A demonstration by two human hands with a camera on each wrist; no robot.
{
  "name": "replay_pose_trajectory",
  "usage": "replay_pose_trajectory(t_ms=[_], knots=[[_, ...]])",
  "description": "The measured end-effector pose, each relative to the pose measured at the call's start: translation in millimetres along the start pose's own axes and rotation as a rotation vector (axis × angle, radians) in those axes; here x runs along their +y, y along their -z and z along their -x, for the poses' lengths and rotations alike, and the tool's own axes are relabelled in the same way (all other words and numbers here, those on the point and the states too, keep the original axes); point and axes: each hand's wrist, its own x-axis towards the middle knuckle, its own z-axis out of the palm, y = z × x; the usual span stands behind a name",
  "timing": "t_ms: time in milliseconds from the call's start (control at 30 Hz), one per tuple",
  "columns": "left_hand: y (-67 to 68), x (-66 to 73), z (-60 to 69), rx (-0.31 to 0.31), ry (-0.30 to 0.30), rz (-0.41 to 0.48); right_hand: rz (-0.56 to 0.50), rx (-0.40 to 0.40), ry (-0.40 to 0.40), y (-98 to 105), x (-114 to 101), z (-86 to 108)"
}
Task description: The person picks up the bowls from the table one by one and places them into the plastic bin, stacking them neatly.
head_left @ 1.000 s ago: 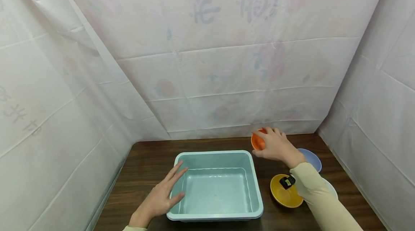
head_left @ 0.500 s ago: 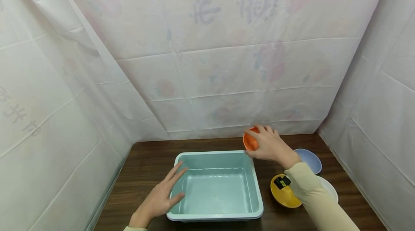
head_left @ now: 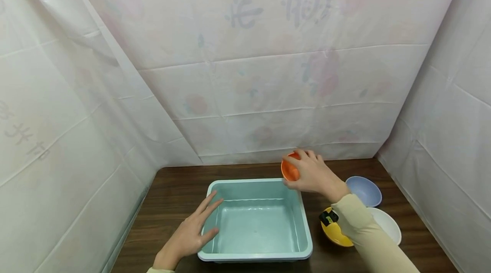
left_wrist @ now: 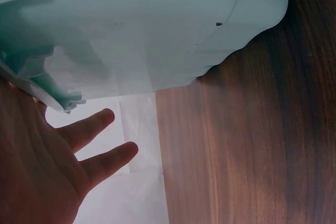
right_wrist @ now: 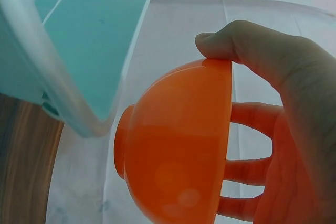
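head view: the orange bowl (head_left: 290,171) is in the right hand (head_left: 312,175), beside the back right corner of the pale teal basin (head_left: 255,257), near the back edge of the counter (head_left: 172,194). the step in hand looks like a carry toward the basin. to do it well, i'd lift the bowl's foot clear of the rim first, then level it over the middle before lowering; a low sideways path could knock the corner. whether bowl and rim touch now is hard to tell.

the right hand pinches the bowl by its rim, thumb on one side and fingers opposite, with the bowl tilted and its mouth toward the palm. the forearm slants in from the counter's front right, over the yellow bowl (head_left: 335,232) and partly the white plate (head_left: 387,224). the left hand (head_left: 188,232) is spread wide at the basin's left side, gripping nothing; contact there is unclear. the blue dish (head_left: 364,191) sits near the counter's right edge.
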Motion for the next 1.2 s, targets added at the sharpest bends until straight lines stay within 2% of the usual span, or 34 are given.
replay_pose_trajectory(t_ms=[400, 900, 1200], knots=[[-0.1, 0.5, 1.8, -0.001, -0.001, 0.046, 0.011, 0.012, 0.064, -1, -24, -3.3], [-2.1, 2.5, 1.3, 0.019, -0.018, 0.017, 0.011, -0.004, 0.128, -11, -48, -7.3], [-2.5, 3.5, 0.9, 0.013, -0.005, 0.009, 0.005, -0.010, 0.175, -15, -63, -9.9]])
